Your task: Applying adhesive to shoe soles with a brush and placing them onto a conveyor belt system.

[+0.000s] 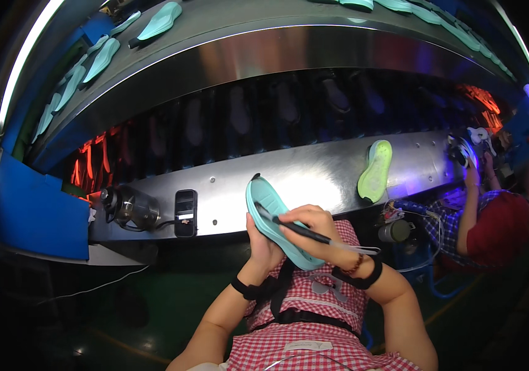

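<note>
My left hand (262,247) grips a turquoise shoe sole (269,196) by its left side, over the near edge of the metal bench. The sole is tilted, its hollow inner face up and its far end bearing a small black piece. In my right hand (321,230), closed around it, is a black brush-like tool (298,229) with a thin clear tube trailing from its back end. The tool's dark tip rests on or just above the inside of the sole; I cannot tell which.
A yellow-green sole (376,171) lies on the metal bench (314,164) to the right. Left stand a glass jug (133,208) and a black phone-like case (185,213). More turquoise soles (160,20) lie on the conveyor beyond. A co-worker (493,226) handles a shoe at far right.
</note>
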A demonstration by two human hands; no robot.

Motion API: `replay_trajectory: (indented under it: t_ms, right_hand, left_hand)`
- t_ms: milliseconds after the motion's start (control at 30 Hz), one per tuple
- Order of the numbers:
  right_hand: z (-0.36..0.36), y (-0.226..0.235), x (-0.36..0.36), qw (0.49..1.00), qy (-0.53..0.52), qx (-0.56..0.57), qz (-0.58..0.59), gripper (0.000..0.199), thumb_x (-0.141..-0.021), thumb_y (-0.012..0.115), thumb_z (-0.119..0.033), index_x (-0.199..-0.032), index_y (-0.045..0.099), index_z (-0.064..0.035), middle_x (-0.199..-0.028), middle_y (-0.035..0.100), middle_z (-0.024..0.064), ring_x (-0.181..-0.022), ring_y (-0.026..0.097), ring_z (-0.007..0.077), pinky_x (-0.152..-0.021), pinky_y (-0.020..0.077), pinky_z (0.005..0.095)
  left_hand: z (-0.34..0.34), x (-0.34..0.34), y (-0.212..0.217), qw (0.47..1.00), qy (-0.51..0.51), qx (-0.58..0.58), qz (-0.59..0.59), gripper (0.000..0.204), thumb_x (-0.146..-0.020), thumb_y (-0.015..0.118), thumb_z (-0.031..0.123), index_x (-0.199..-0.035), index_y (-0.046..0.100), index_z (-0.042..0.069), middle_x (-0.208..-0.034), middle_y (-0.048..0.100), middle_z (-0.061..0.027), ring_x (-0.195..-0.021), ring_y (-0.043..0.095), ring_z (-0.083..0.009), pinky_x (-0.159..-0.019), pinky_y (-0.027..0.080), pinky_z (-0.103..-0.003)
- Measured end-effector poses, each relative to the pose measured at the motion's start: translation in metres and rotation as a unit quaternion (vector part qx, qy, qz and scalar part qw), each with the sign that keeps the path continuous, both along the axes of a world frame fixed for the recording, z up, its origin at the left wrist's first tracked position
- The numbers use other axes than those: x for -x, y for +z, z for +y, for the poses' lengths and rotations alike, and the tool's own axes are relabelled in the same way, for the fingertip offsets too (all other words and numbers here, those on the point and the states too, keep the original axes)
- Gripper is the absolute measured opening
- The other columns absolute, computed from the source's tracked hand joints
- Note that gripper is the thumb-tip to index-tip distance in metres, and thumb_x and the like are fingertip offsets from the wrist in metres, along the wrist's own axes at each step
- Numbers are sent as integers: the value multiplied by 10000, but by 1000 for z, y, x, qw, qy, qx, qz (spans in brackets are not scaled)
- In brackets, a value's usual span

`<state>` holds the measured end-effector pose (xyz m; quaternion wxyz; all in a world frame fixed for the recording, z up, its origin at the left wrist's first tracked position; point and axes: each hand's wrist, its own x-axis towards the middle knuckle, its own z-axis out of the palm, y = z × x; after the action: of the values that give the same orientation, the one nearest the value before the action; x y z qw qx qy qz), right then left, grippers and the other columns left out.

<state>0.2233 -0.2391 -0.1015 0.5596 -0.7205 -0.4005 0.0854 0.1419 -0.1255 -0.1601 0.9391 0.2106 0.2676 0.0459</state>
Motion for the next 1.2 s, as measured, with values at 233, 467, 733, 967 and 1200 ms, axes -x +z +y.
replay_trajectory:
  t_ms: [233,467,733,967,1200]
  right_hand:
    - [-48,26,-9,950,228,141,159,207,-658,692,-65,-862,675,-31,-840,656,101,-765,626,173,-710,491,265]
    - [-22,35,-8,958,66,-7,279,192,-760,657,-64,-939,641,4,-817,646,79,-738,611,130,-673,497,232]
    - [-32,35,-10,931,93,-26,351,187,-703,692,-36,-887,663,-15,-856,654,89,-817,613,144,-752,485,270]
    - [-44,39,-9,971,111,-82,197,211,-683,674,36,-886,664,-19,-898,646,117,-844,614,184,-750,499,273]
    - [-51,36,-8,946,240,-145,165,224,-669,701,12,-888,664,-14,-883,658,118,-862,617,230,-785,494,317]
  left_hand:
    - [29,8,12,995,-37,3,-90,721,-855,159,632,-1219,444,78,-1113,543,-135,-982,550,-287,-861,452,-422]
    - [0,1,42,991,-17,118,-67,731,-850,162,628,-1273,394,79,-1232,463,-164,-1044,516,-324,-894,433,-449]
    - [6,-3,56,997,34,-14,-64,766,-833,140,649,-1206,447,54,-1024,570,-184,-886,577,-323,-778,484,-451]
    - [21,-11,64,972,191,-84,-110,833,-789,172,709,-1200,455,42,-988,581,-196,-812,578,-330,-712,489,-444]
    - [36,-10,80,954,192,-135,-184,919,-750,126,769,-1236,423,48,-1002,564,-210,-831,579,-324,-725,490,-439]
